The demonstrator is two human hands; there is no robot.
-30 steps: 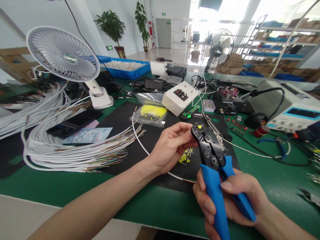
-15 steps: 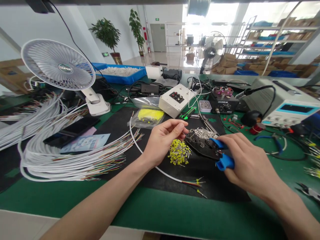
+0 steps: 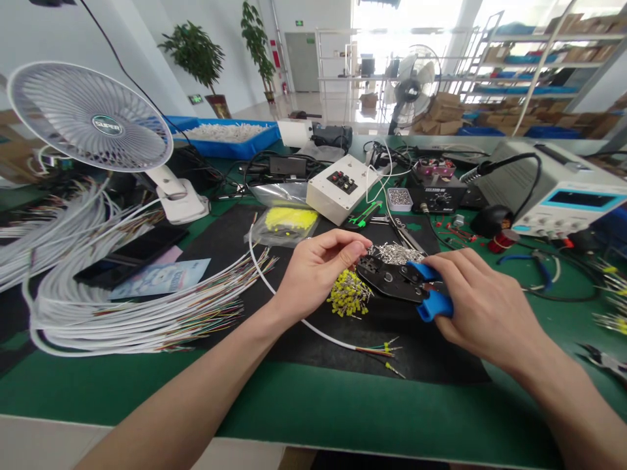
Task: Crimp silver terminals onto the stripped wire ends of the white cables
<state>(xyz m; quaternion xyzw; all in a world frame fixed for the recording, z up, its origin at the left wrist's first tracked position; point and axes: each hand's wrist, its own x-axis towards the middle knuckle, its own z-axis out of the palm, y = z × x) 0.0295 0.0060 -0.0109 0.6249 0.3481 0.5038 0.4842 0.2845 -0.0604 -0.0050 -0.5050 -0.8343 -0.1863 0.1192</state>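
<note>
My right hand [image 3: 482,303] is wrapped round the blue handles of a crimping tool [image 3: 392,281], whose black jaws point left. My left hand [image 3: 318,264] is pinched at the tool's jaws; what its fingertips hold is too small and hidden to make out. Just below these fingers lies a pile of yellow-collared crimp terminals [image 3: 349,294]. A heap of bare silver terminals [image 3: 398,253] shows behind the tool. Nearer me, a white cable [image 3: 323,335] rests on the black mat [image 3: 313,359], its coloured wires ending in yellow-collared terminals. A single yellow-collared terminal [image 3: 394,371] lies below them.
Bundled white cables [image 3: 122,333] cover the left side, near a desk fan [image 3: 108,124] and a phone [image 3: 132,254]. Behind my hands are a bag of yellow pieces [image 3: 289,223] and a switch box [image 3: 340,189]. On the right are a power supply [image 3: 553,196] and cutters [image 3: 602,359].
The crimping tool's jaws have come slightly closer to my left fingertips. My left hand keeps its pinch, and the whole view has shifted a little.
</note>
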